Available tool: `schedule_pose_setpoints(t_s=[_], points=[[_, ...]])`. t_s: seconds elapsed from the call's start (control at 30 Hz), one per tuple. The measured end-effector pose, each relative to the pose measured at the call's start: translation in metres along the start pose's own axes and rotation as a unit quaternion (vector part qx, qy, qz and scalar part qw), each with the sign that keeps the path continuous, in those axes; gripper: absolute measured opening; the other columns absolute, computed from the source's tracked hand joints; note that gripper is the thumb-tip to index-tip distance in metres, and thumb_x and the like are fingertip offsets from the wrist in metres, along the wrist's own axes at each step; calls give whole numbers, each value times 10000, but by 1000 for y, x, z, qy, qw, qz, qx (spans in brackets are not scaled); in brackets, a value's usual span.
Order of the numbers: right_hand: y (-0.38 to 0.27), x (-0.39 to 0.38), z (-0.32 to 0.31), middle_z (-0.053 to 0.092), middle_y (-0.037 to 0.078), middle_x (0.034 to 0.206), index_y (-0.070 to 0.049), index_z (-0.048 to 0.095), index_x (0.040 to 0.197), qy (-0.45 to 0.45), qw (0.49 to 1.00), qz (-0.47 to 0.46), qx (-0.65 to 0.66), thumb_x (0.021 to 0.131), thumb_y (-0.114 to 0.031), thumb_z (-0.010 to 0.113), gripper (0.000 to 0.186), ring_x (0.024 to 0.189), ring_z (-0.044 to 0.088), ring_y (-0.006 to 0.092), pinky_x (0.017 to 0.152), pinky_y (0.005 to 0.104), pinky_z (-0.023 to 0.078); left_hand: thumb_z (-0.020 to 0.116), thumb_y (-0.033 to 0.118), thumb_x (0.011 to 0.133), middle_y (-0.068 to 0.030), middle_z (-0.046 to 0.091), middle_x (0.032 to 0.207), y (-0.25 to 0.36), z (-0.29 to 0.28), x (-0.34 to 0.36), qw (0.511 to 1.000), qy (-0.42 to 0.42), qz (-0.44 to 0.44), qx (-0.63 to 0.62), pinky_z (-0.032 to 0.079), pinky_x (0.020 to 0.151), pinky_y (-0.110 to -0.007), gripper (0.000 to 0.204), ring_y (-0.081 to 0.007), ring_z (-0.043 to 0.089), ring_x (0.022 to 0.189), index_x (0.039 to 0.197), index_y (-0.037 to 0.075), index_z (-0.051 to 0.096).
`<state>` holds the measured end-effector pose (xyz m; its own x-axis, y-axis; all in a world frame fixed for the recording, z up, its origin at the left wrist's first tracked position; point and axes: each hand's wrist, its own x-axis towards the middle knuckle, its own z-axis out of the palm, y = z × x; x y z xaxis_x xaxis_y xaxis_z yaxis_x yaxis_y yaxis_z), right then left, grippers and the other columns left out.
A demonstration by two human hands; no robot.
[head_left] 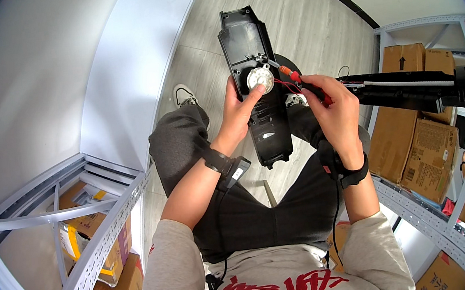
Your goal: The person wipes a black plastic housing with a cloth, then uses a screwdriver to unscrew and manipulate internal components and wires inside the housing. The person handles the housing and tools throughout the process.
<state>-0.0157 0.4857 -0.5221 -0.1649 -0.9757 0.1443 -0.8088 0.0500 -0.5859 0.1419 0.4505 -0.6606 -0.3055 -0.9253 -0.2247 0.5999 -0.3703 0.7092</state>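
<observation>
My left hand point(233, 118) grips a long black plastic housing point(245, 38), held upright lengthwise above my knees. Its thumb presses on a round, pale metallic part, perhaps a small speaker point(257, 78), seated in the housing. My right hand point(335, 109) is closed round a red-and-orange screwdriver point(287, 71). The screwdriver's tip points at the housing just above the round part; whether it touches a screw is too small to tell. Thin red wires point(289, 85) run from the round part toward my right hand.
To the right, a long black part point(401, 86) with a white strip reaches inward. Metal shelving with cardboard boxes point(430, 151) stands behind it. Another grey metal rack point(92, 260) with boxes is at lower left. A white panel point(133, 58) rises on the left beside the wood-look floor point(298, 16).
</observation>
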Motion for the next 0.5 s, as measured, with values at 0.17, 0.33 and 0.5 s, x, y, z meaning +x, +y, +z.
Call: schedule_pose_setpoints(t_s=[0.17,0.33,0.5], points=[[5,0,7,718,75,981,-70,712,1010,0,1000,0,17,803,-27,730,212,780,665,222,598,294,500,713,147,901,-73,532,1268,-1,0,0,1000,-5,-7,6,420,1003,-319,550,-158,516,1174,1344,35,406],[12,0,11,721,78,992,-72,719,1015,20,999,-28,7,802,-29,735,217,787,673,220,596,288,508,717,151,899,-78,525,1280,0,0,0,1000,-9,-16,1,422,1007,-325,567,-163,514,1182,1353,36,396],[5,0,9,721,73,925,-58,724,1056,32,999,-4,25,814,-12,738,247,721,630,118,623,244,486,718,156,900,-81,527,1275,0,0,-1,1000,-13,-17,8,428,998,-327,568,-163,519,1176,1351,37,394]])
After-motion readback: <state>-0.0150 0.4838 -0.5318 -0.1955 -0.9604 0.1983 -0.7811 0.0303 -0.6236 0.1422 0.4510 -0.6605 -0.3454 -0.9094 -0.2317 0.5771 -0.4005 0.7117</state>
